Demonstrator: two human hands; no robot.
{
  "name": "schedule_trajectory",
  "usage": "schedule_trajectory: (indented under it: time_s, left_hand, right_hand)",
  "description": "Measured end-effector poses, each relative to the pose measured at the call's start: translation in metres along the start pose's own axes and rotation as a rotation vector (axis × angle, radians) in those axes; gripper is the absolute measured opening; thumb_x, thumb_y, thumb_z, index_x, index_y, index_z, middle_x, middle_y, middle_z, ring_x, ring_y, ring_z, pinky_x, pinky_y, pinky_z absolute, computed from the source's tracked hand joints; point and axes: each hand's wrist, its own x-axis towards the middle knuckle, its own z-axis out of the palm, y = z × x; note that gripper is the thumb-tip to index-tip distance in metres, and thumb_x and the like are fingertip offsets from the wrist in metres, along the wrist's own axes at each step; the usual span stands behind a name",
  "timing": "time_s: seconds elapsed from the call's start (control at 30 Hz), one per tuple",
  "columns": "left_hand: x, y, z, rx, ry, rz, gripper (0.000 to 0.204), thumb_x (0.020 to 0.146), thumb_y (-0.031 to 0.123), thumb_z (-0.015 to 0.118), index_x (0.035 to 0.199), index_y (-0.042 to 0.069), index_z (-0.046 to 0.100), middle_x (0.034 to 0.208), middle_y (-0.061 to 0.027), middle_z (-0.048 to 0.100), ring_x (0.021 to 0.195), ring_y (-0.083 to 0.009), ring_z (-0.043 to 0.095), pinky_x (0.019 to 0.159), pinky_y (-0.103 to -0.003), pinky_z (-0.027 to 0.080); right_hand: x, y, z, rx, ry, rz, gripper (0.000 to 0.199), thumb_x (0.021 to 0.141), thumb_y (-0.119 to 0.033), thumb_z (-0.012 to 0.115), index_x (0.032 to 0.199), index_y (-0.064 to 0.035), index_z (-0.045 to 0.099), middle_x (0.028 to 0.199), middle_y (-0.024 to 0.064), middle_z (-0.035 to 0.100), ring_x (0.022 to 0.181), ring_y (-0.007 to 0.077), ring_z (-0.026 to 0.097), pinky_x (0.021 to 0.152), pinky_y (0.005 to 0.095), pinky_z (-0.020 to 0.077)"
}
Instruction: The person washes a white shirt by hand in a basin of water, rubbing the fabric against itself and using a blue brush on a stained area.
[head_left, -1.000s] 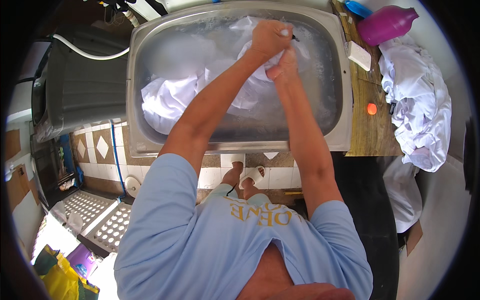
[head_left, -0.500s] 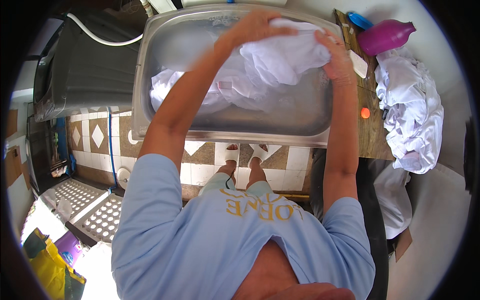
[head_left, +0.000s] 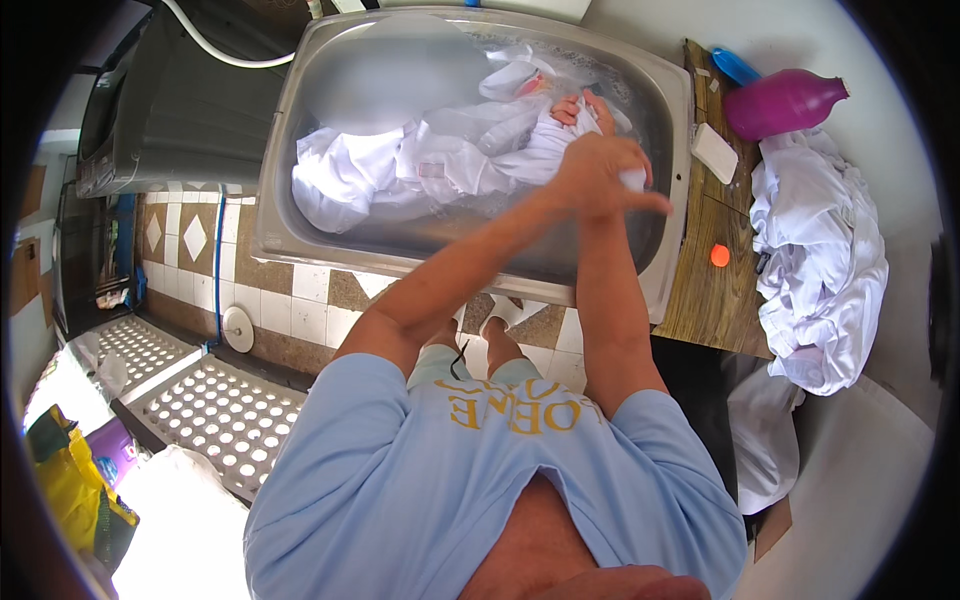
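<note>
White cloth (head_left: 540, 150) has dropped, right fingers (head_left: 567, 112) clasping it, left fingers (head_left: 630, 158) splayed near the basin rim (head_left: 680, 150).

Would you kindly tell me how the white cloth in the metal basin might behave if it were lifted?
The white cloth would probably hang floppy, as it lies in loose folds. It is likely heavy for its size, lying partly in cloudy water. It might be slippery, given the suds nearby.

Yellow capital lettering (head_left: 515, 412) across the chest of the light-blue shirt (head_left: 400, 480); small label (head_left: 432, 170) on white cloth (head_left: 350, 178), its print illegible.
</note>
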Motion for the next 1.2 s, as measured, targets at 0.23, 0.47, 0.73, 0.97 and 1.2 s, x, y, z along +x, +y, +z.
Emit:
schedule_trajectory:
  time_s: [0.23, 0.47, 0.73, 0.97, 1.2]
  left_hand:
    - [0.028, -0.065, -0.041, 0.478, 0.286, -0.392, 0.029, 0.074, 0.026, 0.074, 0.058, 0.006, 0.061, 0.062, -0.0109, 0.061, 0.056, -0.0282, 0.060, 0.060, -0.035, 0.048]
    - [-0.002, -0.033, -0.005, 0.451, 0.313, 0.028, 0.022, 0.077, 0.022, 0.072, 0.065, 0.005, 0.063, 0.063, -0.0120, 0.061, 0.058, -0.0260, 0.060, 0.056, -0.032, 0.046]
    - [0.034, -0.003, -0.107, -0.070, -0.113, -0.362, 0.049, 0.081, 0.050, 0.068, 0.087, 0.001, 0.068, 0.082, -0.0099, 0.063, 0.081, -0.0203, 0.059, 0.074, -0.032, 0.047]
    - [-0.045, -0.027, -0.126, 0.507, -0.374, -0.429, 0.059, 0.081, 0.050, 0.066, 0.117, 0.004, 0.055, 0.113, -0.0155, 0.059, 0.107, -0.0290, 0.054, 0.093, -0.036, 0.040]
    - [-0.084, -0.067, -0.124, 0.816, -0.447, -0.553, 0.043, 0.086, 0.042, 0.061, 0.116, 0.011, 0.061, 0.107, -0.0130, 0.064, 0.102, -0.0332, 0.059, 0.086, -0.038, 0.044]
  right_hand:
    - [0.009, 0.063, 0.104, -0.212, 0.723, -0.384, 0.026, 0.089, -0.035, 0.050, 0.083, -0.0099, 0.056, 0.075, 0.0011, 0.057, 0.072, 0.0155, 0.056, 0.068, 0.0311, 0.0458]
    - [-0.023, 0.045, 0.075, -0.396, 0.570, -0.541, 0.020, 0.086, -0.031, 0.055, 0.078, -0.0120, 0.052, 0.070, 0.0007, 0.051, 0.068, 0.0154, 0.051, 0.067, 0.0313, 0.0440]
    - [-0.041, -0.012, 0.179, -1.778, 0.247, -0.008, 0.031, 0.078, -0.020, 0.070, 0.104, -0.0043, 0.064, 0.080, 0.0053, 0.063, 0.080, 0.0155, 0.063, 0.070, 0.0290, 0.0507]
    - [-0.060, -0.034, 0.136, -1.304, 0.431, -0.159, 0.026, 0.084, -0.018, 0.065, 0.107, -0.0043, 0.065, 0.091, 0.0053, 0.068, 0.077, 0.0156, 0.066, 0.070, 0.0281, 0.0519]
    - [-0.048, 0.020, 0.050, -2.520, 0.553, -0.034, 0.037, 0.081, -0.028, 0.062, 0.108, -0.0039, 0.060, 0.093, 0.0172, 0.064, 0.089, 0.0263, 0.064, 0.078, 0.0402, 0.0497]
